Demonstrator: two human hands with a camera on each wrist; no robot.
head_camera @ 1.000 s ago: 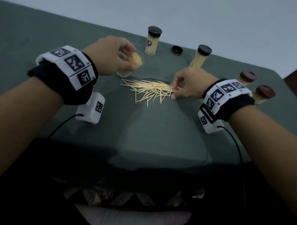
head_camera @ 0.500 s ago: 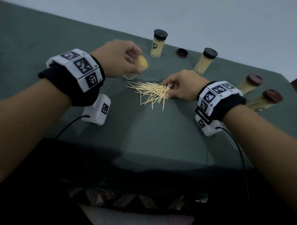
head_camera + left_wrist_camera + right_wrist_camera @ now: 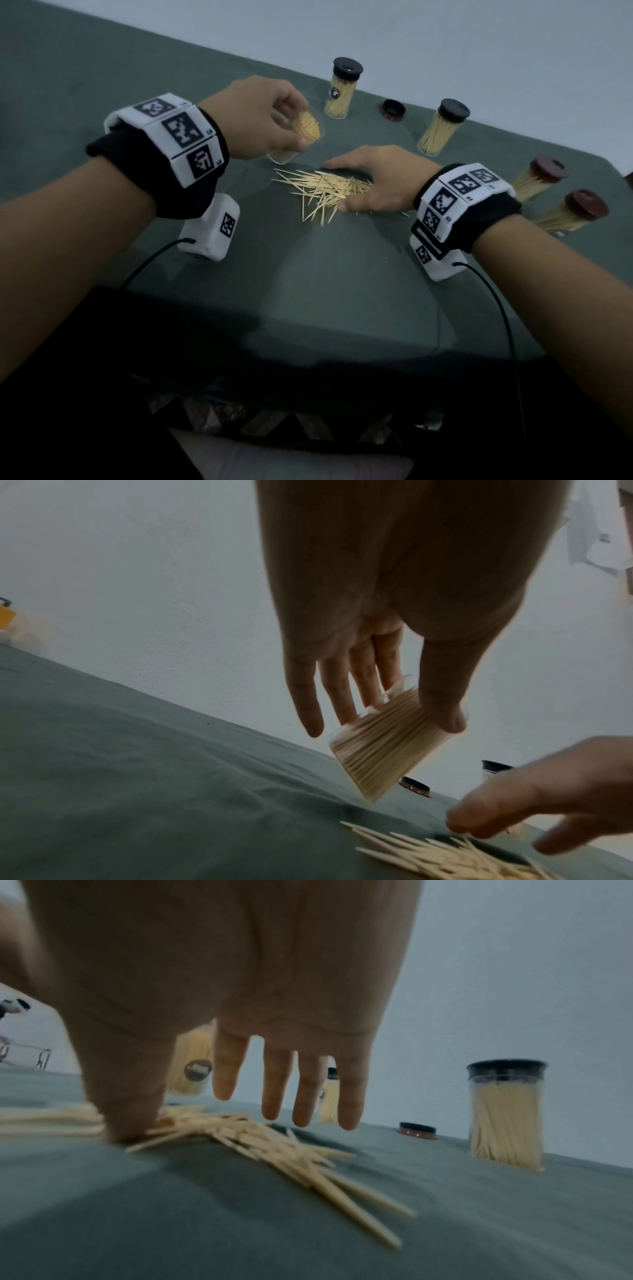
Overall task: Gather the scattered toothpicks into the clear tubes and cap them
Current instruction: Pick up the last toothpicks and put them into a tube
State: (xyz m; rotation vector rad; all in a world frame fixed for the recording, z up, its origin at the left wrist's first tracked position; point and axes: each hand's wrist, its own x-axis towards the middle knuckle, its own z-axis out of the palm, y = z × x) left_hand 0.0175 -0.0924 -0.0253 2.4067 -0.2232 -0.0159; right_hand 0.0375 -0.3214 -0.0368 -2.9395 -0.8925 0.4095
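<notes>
Pinching an open clear tube (image 3: 295, 137) between thumb and fingers, our left hand (image 3: 255, 118) holds it tilted just above the green table (image 3: 308, 291), its mouth packed with toothpicks. Over to our right hand (image 3: 380, 181): fingers straight and spread, holding nothing, laid low over the loose pile of toothpicks (image 3: 323, 193). From the right wrist view the thumb (image 3: 126, 1096) presses down on the near end of the pile while the other fingers hover just off the cloth. The pile lies fanned out in the middle of the table, just near of the held tube.

Further out, a black-capped tube (image 3: 342, 89) stands upright at the far edge, with a loose dark cap (image 3: 394, 109) lying to its right. Another black-capped tube (image 3: 442, 128) stands beyond that, and two brown-capped tubes (image 3: 561, 202) sit at the far right, all full of toothpicks.
</notes>
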